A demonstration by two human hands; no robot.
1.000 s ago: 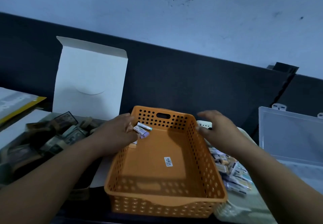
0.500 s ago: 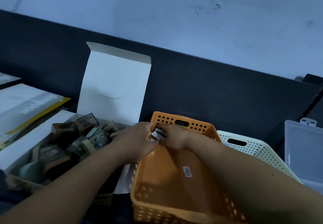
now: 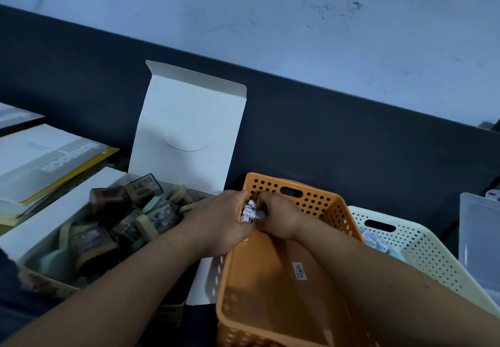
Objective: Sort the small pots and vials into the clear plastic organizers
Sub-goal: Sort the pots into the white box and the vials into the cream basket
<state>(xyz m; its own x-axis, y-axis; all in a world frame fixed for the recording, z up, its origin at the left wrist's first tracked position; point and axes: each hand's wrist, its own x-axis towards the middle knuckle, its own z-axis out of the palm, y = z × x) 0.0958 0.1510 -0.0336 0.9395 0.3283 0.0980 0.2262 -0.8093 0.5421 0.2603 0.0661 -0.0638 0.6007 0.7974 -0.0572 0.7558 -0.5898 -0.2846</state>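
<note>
A white card box (image 3: pixel 186 130), left of the orange perforated basket (image 3: pixel 319 200), brims with small dark pots (image 3: pixel 108 203). The clear, rigid organizer (image 3: pixel 479 238) stands well right of the basket. Over its far corner, left hand (image 3: pixel 216 222) and right hand (image 3: pixel 281 219) meet, pinching a cluster of vials (image 3: pixel 250 212) that look light, slick and probably brittle, best held by their bodies.

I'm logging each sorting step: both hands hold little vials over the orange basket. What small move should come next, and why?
Probably lower the vials and release them into the orange basket: left hand and right hand both pinch them just above its far end, with open floor beneath.
</note>
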